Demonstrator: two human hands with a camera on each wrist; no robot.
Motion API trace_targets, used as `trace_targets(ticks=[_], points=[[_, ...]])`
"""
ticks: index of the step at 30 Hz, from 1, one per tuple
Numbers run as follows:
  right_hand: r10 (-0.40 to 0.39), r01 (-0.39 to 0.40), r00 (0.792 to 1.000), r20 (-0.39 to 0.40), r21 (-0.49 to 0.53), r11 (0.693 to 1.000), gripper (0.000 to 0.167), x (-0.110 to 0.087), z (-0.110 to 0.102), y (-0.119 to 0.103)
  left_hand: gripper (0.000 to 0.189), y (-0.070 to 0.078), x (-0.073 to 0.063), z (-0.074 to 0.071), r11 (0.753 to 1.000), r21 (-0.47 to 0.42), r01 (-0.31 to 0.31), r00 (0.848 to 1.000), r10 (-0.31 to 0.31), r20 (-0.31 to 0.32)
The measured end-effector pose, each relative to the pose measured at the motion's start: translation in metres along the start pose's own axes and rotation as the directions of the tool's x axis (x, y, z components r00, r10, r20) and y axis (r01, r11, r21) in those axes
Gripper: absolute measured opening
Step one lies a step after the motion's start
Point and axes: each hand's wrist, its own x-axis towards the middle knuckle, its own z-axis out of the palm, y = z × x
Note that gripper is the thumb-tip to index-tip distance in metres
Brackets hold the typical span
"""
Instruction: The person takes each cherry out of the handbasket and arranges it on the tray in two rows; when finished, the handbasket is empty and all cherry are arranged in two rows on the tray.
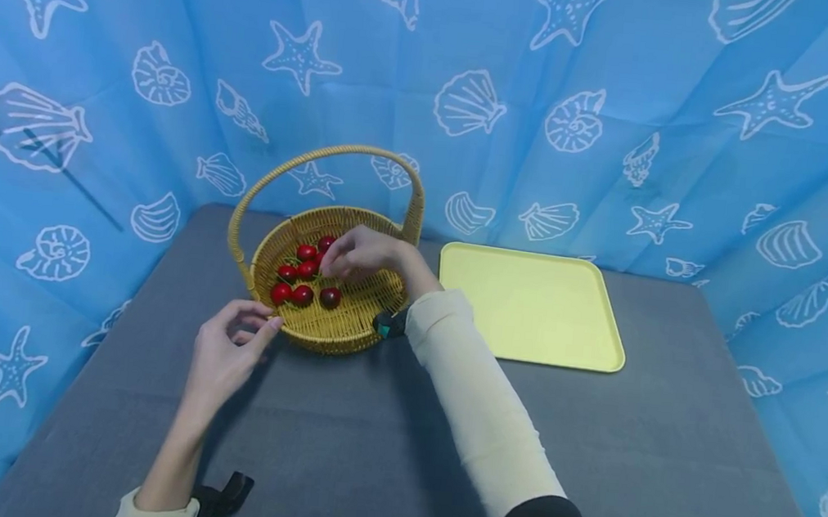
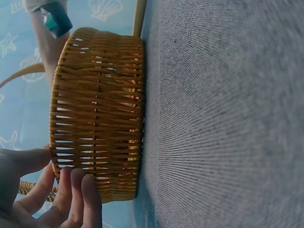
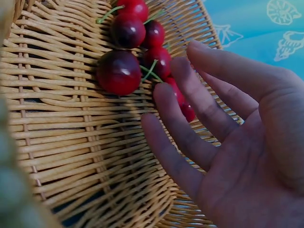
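A round wicker basket (image 1: 333,342) with a tall arched handle stands toward the back left of the table. Several dark red cherries (image 1: 302,295) lie in its left half, some with green stems in the right wrist view. At the basket's near left rim, my left hand (image 1: 217,356) holds the edge, thumb at the top and fingers against the woven outer wall (image 2: 97,109). My right hand (image 1: 364,252) is over the inside of the basket, right beside the cherries. Its fingers (image 3: 176,118) are loosely bent, with nothing between them and the thumb.
To the right of the basket lies a pale yellow rectangular tray (image 1: 535,306) on the grey table cover (image 1: 367,451). Behind and around the table hangs a blue curtain (image 1: 386,67) with white shells and starfish. The basket's handle (image 1: 335,149) arches above the rim.
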Motion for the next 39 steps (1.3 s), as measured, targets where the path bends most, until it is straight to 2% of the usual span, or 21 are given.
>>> trace_targets(ticks=[6, 12, 18, 27, 31, 39], points=[[0.031, -0.028, 0.998, 0.059, -0.055, 0.998, 0.024, 0.002, 0.005, 0.008, 0.032, 0.000, -0.001, 0.001, 1.000, -0.005, -0.001, 1.000, 0.001, -0.003], [0.117, -0.114, 0.989, 0.095, -0.033, 0.993, 0.029, 0.002, 0.009, 0.010, 0.032, 0.000, 0.000, 0.001, 1.000, -0.006, 0.008, 1.000, -0.008, -0.008], [0.138, -0.132, 0.982, 0.126, -0.055, 0.990, 0.034, -0.001, 0.012, -0.002, 0.031, 0.002, -0.001, 0.000, 1.000, -0.001, 0.022, 1.000, -0.022, -0.012], [0.220, -0.209, 0.962, 0.162, -0.080, 0.975, 0.038, -0.004, 0.014, -0.021, 0.031, 0.001, 0.000, 0.002, 0.999, -0.005, 0.041, 0.999, -0.041, -0.005], [0.228, -0.217, 0.958, 0.176, -0.082, 0.973, 0.037, 0.001, 0.016, -0.019, 0.031, 0.001, 0.000, 0.003, 0.999, -0.012, 0.038, 0.999, -0.038, -0.012], [0.212, -0.215, 0.953, 0.216, -0.010, 0.977, 0.039, 0.005, 0.019, -0.013, 0.031, 0.000, 0.000, 0.003, 1.000, -0.006, 0.028, 0.999, -0.028, -0.022]])
